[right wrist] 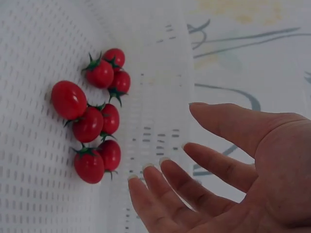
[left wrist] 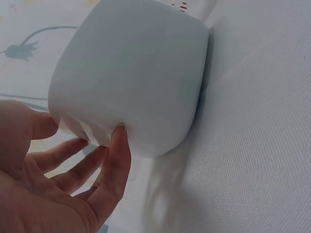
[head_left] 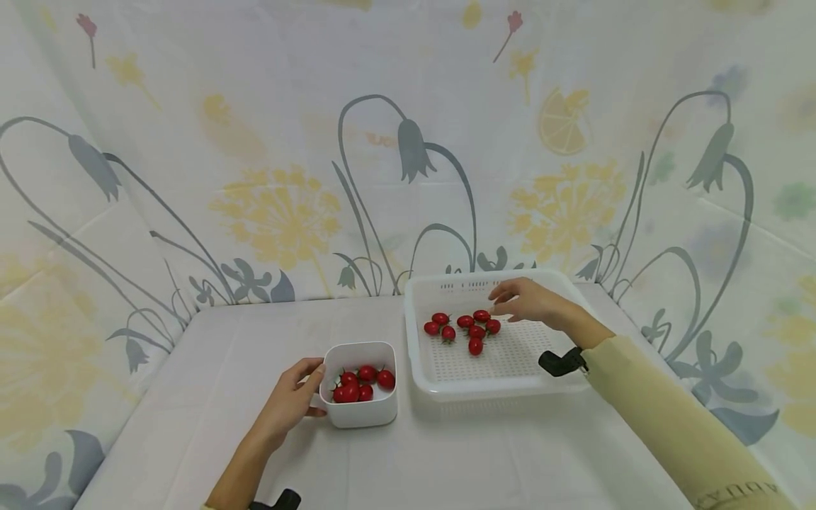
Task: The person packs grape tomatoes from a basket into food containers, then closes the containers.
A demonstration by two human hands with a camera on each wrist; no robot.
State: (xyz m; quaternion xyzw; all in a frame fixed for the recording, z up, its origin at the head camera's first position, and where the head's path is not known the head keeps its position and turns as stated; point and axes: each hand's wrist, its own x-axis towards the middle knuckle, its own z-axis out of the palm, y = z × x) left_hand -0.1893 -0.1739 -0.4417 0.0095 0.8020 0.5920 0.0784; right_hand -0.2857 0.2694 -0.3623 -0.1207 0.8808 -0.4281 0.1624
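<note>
Beneath the left grip (head_left: 288, 398) and the right grip (head_left: 529, 301) spreads a white table (head_left: 217, 375), with a pale backdrop (head_left: 287, 57) beyond them printed with grey bell-shaped flowers, yellow blooms and a citrus slice. The left grip is curled against the near side of an upright white container (head_left: 363, 415) of red tomatoes (head_left: 350, 392), holding it, while the right grip, loosely spread and holding nothing, hovers over a white basket (head_left: 478, 389), just beside its loose tomatoes (head_left: 476, 332). Up the arm from the right grip, the yellowish sleeve (head_left: 669, 418) bears dark lettering that cannot be made out.
</note>
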